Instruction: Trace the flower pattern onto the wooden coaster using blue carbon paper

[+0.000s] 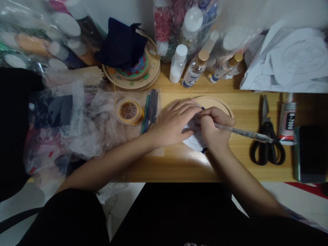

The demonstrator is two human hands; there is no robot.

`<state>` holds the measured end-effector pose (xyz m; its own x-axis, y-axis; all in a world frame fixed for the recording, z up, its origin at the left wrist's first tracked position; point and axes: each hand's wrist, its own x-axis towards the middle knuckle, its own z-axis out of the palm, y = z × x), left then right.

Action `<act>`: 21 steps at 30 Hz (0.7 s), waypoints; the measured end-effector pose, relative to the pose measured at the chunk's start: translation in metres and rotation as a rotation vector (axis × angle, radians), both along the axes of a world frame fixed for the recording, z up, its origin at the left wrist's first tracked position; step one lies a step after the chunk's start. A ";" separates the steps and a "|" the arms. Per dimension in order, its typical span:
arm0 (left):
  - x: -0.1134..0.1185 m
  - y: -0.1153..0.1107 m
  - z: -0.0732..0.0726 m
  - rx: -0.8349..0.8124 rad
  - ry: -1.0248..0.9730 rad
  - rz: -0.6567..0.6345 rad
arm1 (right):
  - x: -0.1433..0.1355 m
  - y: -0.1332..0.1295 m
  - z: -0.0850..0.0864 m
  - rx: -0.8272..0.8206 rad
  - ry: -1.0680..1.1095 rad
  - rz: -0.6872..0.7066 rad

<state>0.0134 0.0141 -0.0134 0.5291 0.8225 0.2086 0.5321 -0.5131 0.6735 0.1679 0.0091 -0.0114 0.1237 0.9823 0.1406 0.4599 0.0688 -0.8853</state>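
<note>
A white paper (194,142) with printed line patterns lies over a dark blue piece, whose edge shows at the paper's top and bottom. Both rest by a round wooden board (214,101). My left hand (175,123) lies flat with its fingers spread, pressing on the paper's left edge. In my right hand (216,131) is a slim clear pen (241,132), its tip down on the paper and its rear end pointing right, over the scissors. The pen's tip is partly hidden by my fingers.
Black scissors (267,143), a glue tube (287,119) and a dark phone (310,153) lie at right. Small bottles (192,71) stand behind. Left are several pens (149,111), a gold wire spool (130,112) and plastic bags (94,126). Papers (287,61) fill the back right.
</note>
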 end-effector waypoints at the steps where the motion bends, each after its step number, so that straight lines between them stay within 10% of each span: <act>1: 0.000 0.000 0.000 0.001 0.000 -0.001 | 0.000 0.000 0.000 0.002 0.000 0.003; 21: 0.000 0.000 0.001 0.026 0.037 0.002 | 0.000 -0.001 0.002 0.007 -0.010 0.043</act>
